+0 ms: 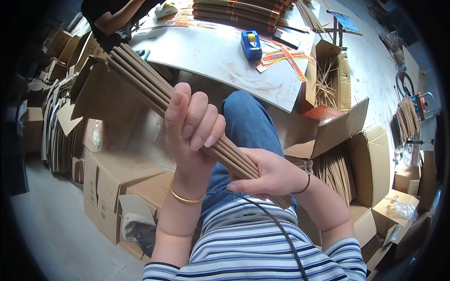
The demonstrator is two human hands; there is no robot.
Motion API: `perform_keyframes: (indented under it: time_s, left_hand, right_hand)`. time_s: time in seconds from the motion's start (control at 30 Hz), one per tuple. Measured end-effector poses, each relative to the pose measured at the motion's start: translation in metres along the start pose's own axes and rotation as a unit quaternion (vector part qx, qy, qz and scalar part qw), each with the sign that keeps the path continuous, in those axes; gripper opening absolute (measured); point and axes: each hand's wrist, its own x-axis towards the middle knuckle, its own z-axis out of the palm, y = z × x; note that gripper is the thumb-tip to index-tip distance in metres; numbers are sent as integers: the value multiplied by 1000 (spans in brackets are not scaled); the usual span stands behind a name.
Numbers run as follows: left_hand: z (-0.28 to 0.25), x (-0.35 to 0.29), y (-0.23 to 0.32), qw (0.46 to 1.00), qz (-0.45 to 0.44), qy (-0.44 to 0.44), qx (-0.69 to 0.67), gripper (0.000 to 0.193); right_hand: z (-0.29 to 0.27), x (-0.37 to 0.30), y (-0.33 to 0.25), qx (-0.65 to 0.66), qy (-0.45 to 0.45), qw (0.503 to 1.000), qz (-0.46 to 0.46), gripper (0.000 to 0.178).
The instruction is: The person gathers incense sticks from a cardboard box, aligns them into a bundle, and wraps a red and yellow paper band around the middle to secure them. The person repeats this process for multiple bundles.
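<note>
A bundle of long, thin brown sticks (145,80), which look like incense sticks, slants across my lap from upper left to lower right. My left hand (192,124) wraps round its middle, the fingers curled over the top. Lower down, my right hand (267,173) grips the bundle close to its near end, the thumb lying along the underside. The far end sticks out well past my left hand, its tips roughly level. Both palms hide part of the sticks.
Ahead stands a white table (201,65) with a blue tape dispenser (251,45), red and yellow paper strips (286,57) and stacked wrapped bundles (239,14). Open cardboard boxes of sticks (333,173) flank my right; closed cartons (117,175) stand left. Another person's arm (119,18) shows at upper left.
</note>
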Motion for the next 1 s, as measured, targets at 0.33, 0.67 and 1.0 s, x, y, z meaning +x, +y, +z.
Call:
perform_keyframes:
  time_s: [0.33, 0.67, 1.0]
  left_hand:
    - [13, 0, -4, 996, -44, 62, 55, 22]
    - [18, -5, -9, 991, -22, 51, 119, 27]
    - [30, -5, -29, 918, 96, 212, 320, 21]
  right_hand:
    - [0, -8, -7, -39, 40, 997, 52, 34]
    - [3, -5, -8, -93, 43, 994, -24, 35]
    - [21, 4, 22, -382, 313, 856, -155, 33]
